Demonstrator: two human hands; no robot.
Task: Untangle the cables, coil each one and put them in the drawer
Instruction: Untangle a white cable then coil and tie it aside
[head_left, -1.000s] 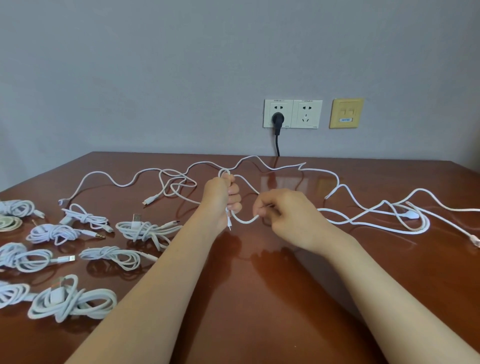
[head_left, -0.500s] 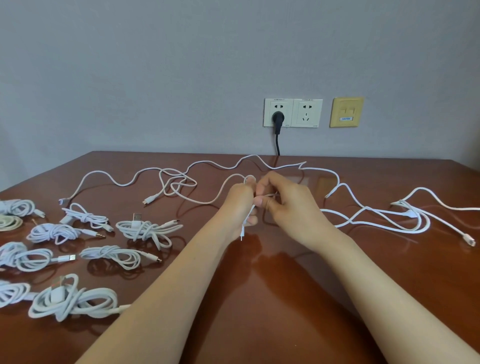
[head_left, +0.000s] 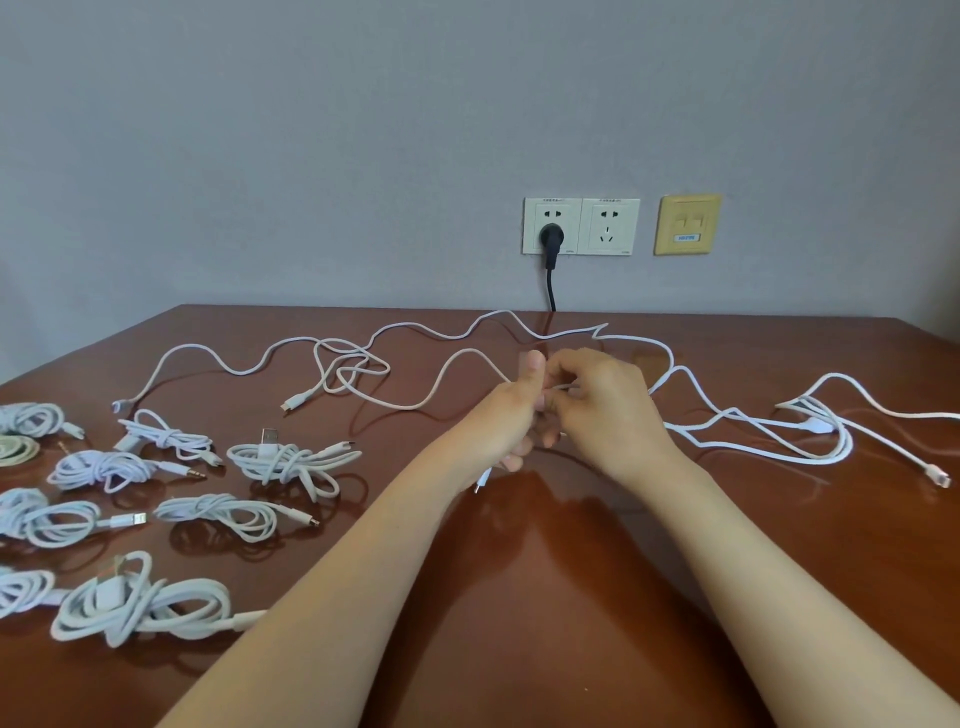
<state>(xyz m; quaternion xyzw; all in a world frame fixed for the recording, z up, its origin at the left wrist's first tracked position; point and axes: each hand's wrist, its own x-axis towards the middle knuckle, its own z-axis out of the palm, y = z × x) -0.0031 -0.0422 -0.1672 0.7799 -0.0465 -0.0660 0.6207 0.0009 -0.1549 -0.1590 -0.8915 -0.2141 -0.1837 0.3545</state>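
Curled fingers (head_left: 569, 364) of the right hand (head_left: 605, 410) pinch a thin, smooth white cable (head_left: 447, 382). The left hand (head_left: 506, 423) holds the same strand, its thumb (head_left: 534, 366) standing upright and its other fingers folded around it. The two hands touch above the middle of a glossy, reddish-brown wooden table (head_left: 519, 597), and both bare forearms reach in from the near edge to meet in a narrow V.

A small connector (head_left: 482, 479) hangs beneath the left palm. From that grip the cable arcs up, sags toward the left and runs into a loose knot of loops (head_left: 353, 366) toward the far edge. More white cable snakes along the far edge and spills into a flat tangle (head_left: 810, 434) near the right edge. One of its strands ends in a pale plug tip (head_left: 937, 475) close to that edge.

Along the left edge lie bundles of white cable, each wound into rounded coils and cinched at the waist. One is a slim bundle (head_left: 288, 460) with a USB plug sticking up, and a thicker, rubbery bundle (head_left: 140, 605) lies by the near-left corner.

Behind the table, a matte grey wall carries a white double socket (head_left: 581, 226) with a black plug (head_left: 550, 239) in it. A square yellow plate (head_left: 687, 224) sits beside the socket.
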